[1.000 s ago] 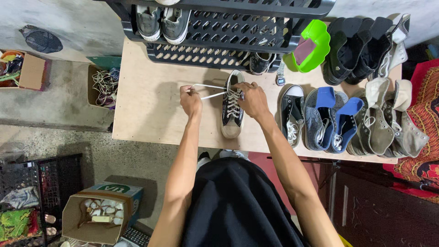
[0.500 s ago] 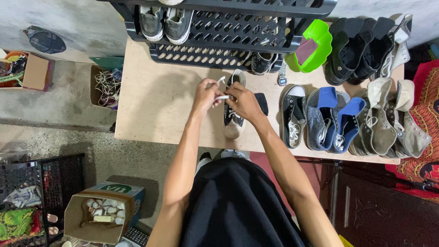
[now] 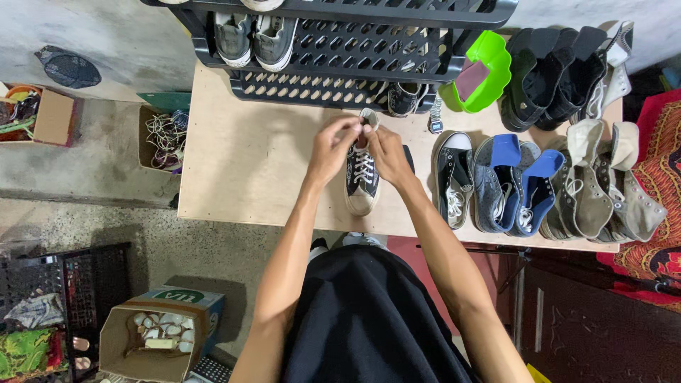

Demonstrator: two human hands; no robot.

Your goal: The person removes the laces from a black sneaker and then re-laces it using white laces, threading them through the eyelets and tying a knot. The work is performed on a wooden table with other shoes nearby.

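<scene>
A shoe (image 3: 362, 177) is set on a table (image 3: 248, 163) between the left hand (image 3: 332, 145) and right hand (image 3: 386, 152), with a rack (image 3: 340, 50) behind it, more shoes (image 3: 539, 177) lined up to its right, and a box (image 3: 159, 340) placed on the floor below left.

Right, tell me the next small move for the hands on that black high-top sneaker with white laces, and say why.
Probably draw the lace ends snug and tie them at the collar. Both the left hand and right hand meet at the top of the black high-top canvas sneaker, pinching the white laces, which already cross every lower eyelet. The shoe stands flat on the pale wooden table, toe toward the person.
</scene>
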